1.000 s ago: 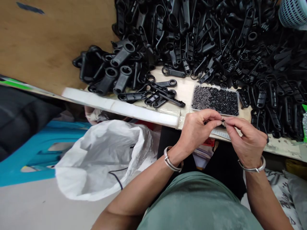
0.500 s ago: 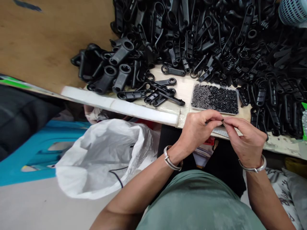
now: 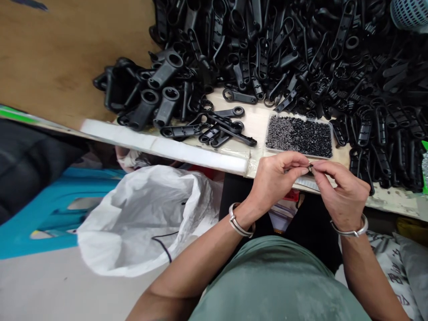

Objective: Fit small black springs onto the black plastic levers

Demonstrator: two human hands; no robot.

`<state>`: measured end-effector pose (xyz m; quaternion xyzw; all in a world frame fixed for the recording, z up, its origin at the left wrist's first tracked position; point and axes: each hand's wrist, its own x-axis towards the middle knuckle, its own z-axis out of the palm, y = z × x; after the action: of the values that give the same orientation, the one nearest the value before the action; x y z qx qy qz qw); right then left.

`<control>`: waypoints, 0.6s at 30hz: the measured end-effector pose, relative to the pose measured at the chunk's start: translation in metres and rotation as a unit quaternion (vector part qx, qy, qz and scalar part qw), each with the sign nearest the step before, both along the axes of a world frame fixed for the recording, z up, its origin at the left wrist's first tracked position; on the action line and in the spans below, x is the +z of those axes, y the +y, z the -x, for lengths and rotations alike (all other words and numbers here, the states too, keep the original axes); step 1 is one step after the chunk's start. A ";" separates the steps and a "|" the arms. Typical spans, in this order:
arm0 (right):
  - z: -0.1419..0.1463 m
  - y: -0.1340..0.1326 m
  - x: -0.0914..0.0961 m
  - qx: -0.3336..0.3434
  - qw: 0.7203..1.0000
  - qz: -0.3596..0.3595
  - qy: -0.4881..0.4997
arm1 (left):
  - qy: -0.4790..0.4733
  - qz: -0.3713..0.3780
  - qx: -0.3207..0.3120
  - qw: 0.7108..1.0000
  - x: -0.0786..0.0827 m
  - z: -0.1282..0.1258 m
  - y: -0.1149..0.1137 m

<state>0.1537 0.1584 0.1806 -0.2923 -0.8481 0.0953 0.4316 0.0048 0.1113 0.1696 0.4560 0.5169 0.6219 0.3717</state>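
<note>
My left hand (image 3: 276, 176) and my right hand (image 3: 341, 187) meet fingertip to fingertip at the front edge of the table. Pinched between them is a tiny dark part (image 3: 310, 168), mostly covered by the fingers and too small to name. Both hands are closed on it. Just beyond the fingers lies a clear plastic box (image 3: 300, 156), filled with small grey pieces (image 3: 279, 131) on its left side and small black pieces (image 3: 314, 138) on its right.
Black plastic handle-like parts (image 3: 167, 71) are heaped across the table (image 3: 257, 120). A white foam strip (image 3: 167, 145) lines the front edge. Below it an open white sack (image 3: 133, 223) stands beside a blue plastic stool (image 3: 60, 209). A blue basket (image 3: 409, 13) is at top right.
My hands stay pinched together, with the right fingers shifted slightly and a bit more of the tiny part showing. The view has moved a little.
</note>
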 end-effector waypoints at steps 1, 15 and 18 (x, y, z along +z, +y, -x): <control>0.000 0.001 0.000 0.006 1.000 0.000 -0.002 | -0.005 0.003 -0.001 1.000 0.000 0.000 0.000; -0.005 -0.008 -0.003 -0.038 0.991 0.120 0.050 | -0.038 0.009 0.006 0.999 -0.001 -0.005 -0.003; -0.004 -0.009 -0.003 -0.040 0.990 0.126 0.055 | -0.037 0.014 0.014 0.999 -0.003 -0.007 -0.004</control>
<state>0.1580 0.1496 0.1777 -0.3726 -0.7916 0.2000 0.4411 0.0115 0.1071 0.1669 0.4203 0.5177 0.6359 0.3885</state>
